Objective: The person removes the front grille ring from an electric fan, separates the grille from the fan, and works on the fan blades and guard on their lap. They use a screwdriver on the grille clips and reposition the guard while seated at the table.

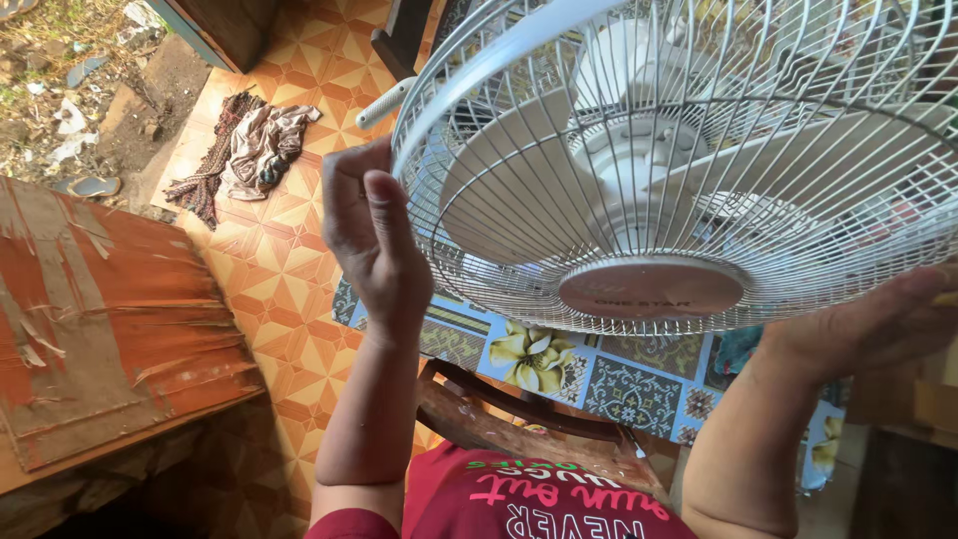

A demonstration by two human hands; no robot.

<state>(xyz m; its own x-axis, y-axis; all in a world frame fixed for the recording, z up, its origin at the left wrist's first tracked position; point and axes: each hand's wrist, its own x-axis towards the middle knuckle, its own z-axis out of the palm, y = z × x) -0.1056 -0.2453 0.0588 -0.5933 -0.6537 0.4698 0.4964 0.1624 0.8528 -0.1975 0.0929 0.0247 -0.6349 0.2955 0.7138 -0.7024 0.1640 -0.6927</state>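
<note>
A white fan with a round wire guard (699,180) fills the upper right of the head view, its pale blades behind the wires and a flat round cap (651,287) at the guard's middle. My left hand (371,235) grips the guard's left rim, thumb pressed along the edge. My right hand (878,321) holds the rim at the lower right, partly cut off by the frame's edge. A red shirt (519,499) shows at the bottom.
A worn orange wooden table (100,319) stands at the left. A crumpled cloth (249,150) lies on the patterned orange tile floor. Below the fan sit a dark wooden chair back (499,414) and a flowered cloth (609,374).
</note>
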